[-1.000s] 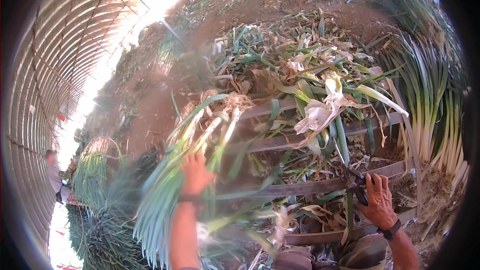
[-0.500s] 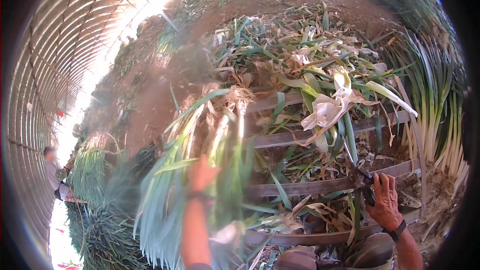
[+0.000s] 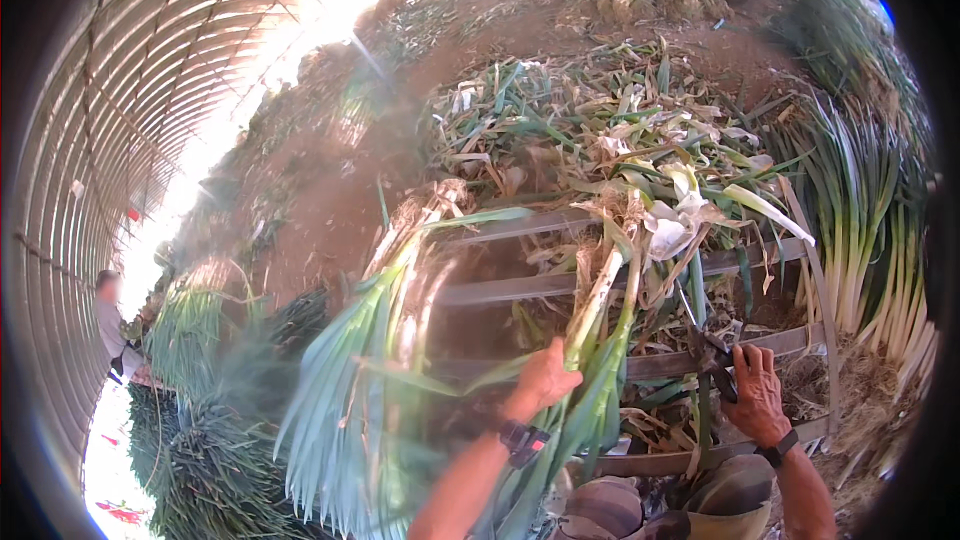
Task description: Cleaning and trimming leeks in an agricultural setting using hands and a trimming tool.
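Observation:
My left hand (image 3: 543, 377) is closed around a couple of long green onions (image 3: 598, 300). Their roots point away from me and their green leaves trail toward my lap. To the left, more untrimmed green onions (image 3: 345, 340) lie on a rack of flat metal bars (image 3: 500, 290), roots at the far end. My right hand (image 3: 760, 395) grips the black handle of a cutting tool (image 3: 715, 355) at the rack's right side. A thin shiny blade points up and left from it. The exact kind of tool is hard to make out.
Stripped leaves and skins (image 3: 580, 120) are heaped beyond the rack. At right, cleaned green onions (image 3: 860, 230) stand stacked. Bundled green onions (image 3: 200, 450) lie at lower left, near another person (image 3: 112, 320) under the arched shed frame (image 3: 150, 110). My knees (image 3: 600, 510) are below the rack.
My left hand has moved right, away from the pile, bringing a couple of green onions toward the tool. My right hand stays on the tool's handle. The view has shifted slightly.

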Motion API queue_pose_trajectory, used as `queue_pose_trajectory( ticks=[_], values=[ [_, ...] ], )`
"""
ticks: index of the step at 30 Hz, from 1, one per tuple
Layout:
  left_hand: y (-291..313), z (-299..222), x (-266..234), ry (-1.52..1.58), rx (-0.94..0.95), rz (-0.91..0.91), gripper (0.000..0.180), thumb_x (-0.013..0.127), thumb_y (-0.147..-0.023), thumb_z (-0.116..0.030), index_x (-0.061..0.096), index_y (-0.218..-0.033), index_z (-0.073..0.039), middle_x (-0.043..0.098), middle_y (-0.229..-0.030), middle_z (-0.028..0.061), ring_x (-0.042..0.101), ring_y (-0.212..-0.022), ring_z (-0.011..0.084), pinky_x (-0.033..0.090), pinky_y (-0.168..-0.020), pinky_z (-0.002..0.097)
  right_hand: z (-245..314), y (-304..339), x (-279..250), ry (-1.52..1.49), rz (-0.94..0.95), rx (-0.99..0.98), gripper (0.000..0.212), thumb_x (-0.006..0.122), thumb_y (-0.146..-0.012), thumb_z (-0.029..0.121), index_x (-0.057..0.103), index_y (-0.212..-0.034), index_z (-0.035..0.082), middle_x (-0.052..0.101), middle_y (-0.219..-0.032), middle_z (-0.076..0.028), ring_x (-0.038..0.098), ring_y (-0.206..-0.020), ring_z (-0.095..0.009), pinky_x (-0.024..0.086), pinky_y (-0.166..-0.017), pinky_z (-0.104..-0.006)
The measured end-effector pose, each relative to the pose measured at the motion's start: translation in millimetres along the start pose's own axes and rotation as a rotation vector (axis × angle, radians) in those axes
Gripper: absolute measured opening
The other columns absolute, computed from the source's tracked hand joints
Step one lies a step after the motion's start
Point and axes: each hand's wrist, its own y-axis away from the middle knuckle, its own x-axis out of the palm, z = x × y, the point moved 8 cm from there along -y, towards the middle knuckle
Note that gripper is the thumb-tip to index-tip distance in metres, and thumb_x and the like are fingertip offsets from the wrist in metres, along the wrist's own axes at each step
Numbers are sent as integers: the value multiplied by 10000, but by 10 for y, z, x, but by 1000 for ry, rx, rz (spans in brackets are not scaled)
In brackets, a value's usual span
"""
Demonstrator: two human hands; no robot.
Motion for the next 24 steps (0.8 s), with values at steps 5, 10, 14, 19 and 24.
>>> queue_pose_trajectory(
  ticks=[5, 10, 14, 19, 24],
  values=[
    [222, 99, -430, 352, 58, -15, 553, 740, -881, -371, 622, -1271, 3, 719, -1067, 220, 706, -973, 308, 542, -848, 386, -32, 21, -33, -3, 7, 45, 899, 792, -551, 45, 442, -1374, -43, 459, -1265, -189, 459, -1166, -411, 459, -971, -485],
    [726, 1249, -1243, -269, -354, -482, 659, 792, -829, -310, 529, -1336, 19, 543, -1367, 230, 514, -1271, 382, 413, -1081, 509, -77, 40, 36, 7, -1, 24, 892, 790, -557, 24, 442, -1375, -51, 460, -1268, -196, 459, -1158, -419, 458, -970, -492],
    [966, 1728, -1219, -636, -353, -506, 847, 814, -794, -279, 371, -1457, 7, 410, -1483, 205, 389, -1378, 384, 356, -1084, 630, -54, 29, 49, 34, -38, 2, 879, 773, -567, 15, 440, -1378, -54, 460, -1270, -206, 459, -1149, -426, 454, -968, -498],
    [908, 2177, -1259, -834, -460, -643, 1022, 818, -742, -200, 208, -1523, 51, 364, -1499, 195, 295, -1432, 379, 339, -1074, 653, 3, 17, 37, 16, -44, -10, 885, 766, -568, 13, 434, -1385, -57, 458, -1274, -210, 456, -1163, -431, 448, -981, -501],
    [588, 2128, -1409, -653, -519, -570, 772, 799, -715, -164, 426, -1360, 37, 578, -1268, 195, 476, -1237, 370, 408, -1024, 524, -19, 21, -21, 28, -36, 16, 846, 777, -601, 37, 448, -1374, -65, 464, -1294, -203, 468, -1173, -418, 459, -979, -475]
  ],
)
